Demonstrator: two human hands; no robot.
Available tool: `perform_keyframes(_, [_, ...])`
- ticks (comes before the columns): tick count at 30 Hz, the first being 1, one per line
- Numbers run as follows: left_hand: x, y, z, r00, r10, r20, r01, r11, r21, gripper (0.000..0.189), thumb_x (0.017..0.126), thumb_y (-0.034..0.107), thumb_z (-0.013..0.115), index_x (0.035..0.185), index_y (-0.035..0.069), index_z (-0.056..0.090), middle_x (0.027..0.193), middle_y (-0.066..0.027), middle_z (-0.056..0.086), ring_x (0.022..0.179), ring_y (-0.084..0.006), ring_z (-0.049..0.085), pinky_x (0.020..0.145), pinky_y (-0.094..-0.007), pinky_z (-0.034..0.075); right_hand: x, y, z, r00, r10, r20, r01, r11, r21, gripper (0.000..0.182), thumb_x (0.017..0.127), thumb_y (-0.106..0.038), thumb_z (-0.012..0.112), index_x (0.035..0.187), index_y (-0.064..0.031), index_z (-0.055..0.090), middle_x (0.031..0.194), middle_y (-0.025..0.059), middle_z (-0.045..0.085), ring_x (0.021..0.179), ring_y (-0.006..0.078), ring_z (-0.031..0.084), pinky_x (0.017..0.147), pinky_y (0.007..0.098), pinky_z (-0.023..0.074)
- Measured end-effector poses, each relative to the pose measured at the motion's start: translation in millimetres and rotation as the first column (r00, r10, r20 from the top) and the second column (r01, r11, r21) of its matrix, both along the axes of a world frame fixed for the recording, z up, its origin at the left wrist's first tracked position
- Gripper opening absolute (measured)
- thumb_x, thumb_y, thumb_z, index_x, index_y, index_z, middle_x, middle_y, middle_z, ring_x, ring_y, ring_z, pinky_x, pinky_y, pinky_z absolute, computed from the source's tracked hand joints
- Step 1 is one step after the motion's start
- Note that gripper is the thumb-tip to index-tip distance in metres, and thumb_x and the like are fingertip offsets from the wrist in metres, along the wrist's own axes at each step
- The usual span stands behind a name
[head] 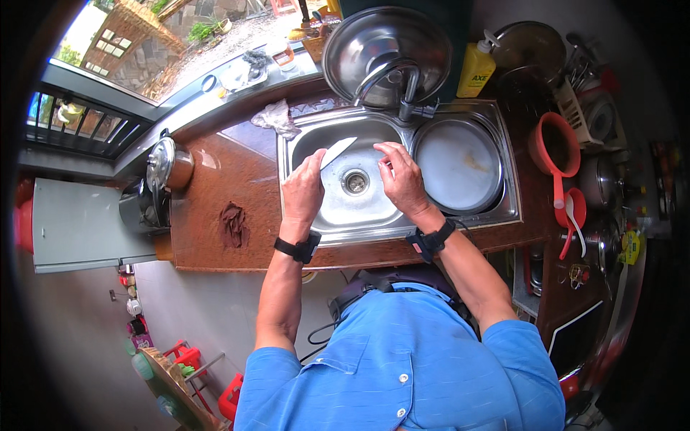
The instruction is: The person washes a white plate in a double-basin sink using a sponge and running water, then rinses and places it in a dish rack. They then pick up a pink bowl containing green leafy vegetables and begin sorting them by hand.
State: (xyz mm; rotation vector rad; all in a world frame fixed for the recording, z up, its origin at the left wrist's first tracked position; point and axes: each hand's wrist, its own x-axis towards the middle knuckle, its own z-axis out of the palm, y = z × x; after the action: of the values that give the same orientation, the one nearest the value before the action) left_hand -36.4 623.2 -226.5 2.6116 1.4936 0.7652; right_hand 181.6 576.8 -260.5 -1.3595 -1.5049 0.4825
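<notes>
My left hand (pixel 303 188) grips a knife over the left side of the sink. Its pale blade (pixel 337 151) points up and to the right, while the handle is hidden in my fist. My right hand (pixel 401 175) hovers over the right part of the same steel basin (pixel 345 213), fingers curled and apart, with nothing visible in it. Between and below the hands lies the drain strainer (pixel 356 182). A large round metal pan or lid (pixel 455 167) fills the right basin. Behind the basins rises the chrome faucet (pixel 411 89), arched to the left.
A large steel lid (pixel 377 37) leans behind the faucet, near a yellow soap bottle (pixel 476 73). Cloths lie at the sink's corner (pixel 277 119) and on the left counter (pixel 234 225). A pressure cooker (pixel 171 161) stands far left. On the right is a red-handled dipper (pixel 558 196).
</notes>
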Motion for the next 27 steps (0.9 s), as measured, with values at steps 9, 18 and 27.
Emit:
perform_keyframes(9, [-18, -28, 3, 0.978, 0.127, 0.165, -0.124, 0.992, -0.031, 0.039, 0.086, -0.003, 0.058, 0.122, 0.012, 0.062, 0.105, -0.0109, 0.071, 0.090, -0.0325, 0.070, 0.073, -0.0406, 0.057, -21, -11, 11, 0.995, 0.027, 0.095, -0.031, 0.998, 0.048, 0.044, 0.083, 0.005, 0.065, 0.126, -0.0013, 0.059, 0.130, 0.0184, 0.057, 0.119, 0.0339, 0.058, 0.101, 0.0392, 0.0484])
perform_keyframes(18, [-26, -38, -95, 0.918, 0.317, 0.237, -0.267, 0.939, -0.218, 0.038, 0.086, 0.004, 0.057, 0.123, 0.009, 0.061, 0.112, -0.0135, 0.069, 0.090, -0.0331, 0.070, 0.074, -0.0436, 0.058, -20, -29, -37, 0.958, 0.121, 0.261, -0.064, 0.974, -0.219, 0.044, 0.084, -0.004, 0.068, 0.126, 0.0017, 0.059, 0.138, 0.0227, 0.053, 0.129, 0.0390, 0.049, 0.112, 0.0440, 0.0370])
perform_keyframes(27, [-38, -48, -126, 0.498, 0.690, 0.525, -0.350, 0.714, -0.606, 0.033, 0.088, 0.018, 0.060, 0.118, 0.003, 0.063, 0.093, -0.0261, 0.068, 0.094, -0.0453, 0.065, 0.080, -0.0486, 0.052, -13, 12, 63, 0.504, 0.276, -0.818, -0.793, 0.523, -0.312, 0.036, 0.095, -0.007, 0.059, 0.128, 0.0042, 0.057, 0.120, 0.0186, 0.067, 0.097, 0.0258, 0.071, 0.084, 0.0316, 0.0551])
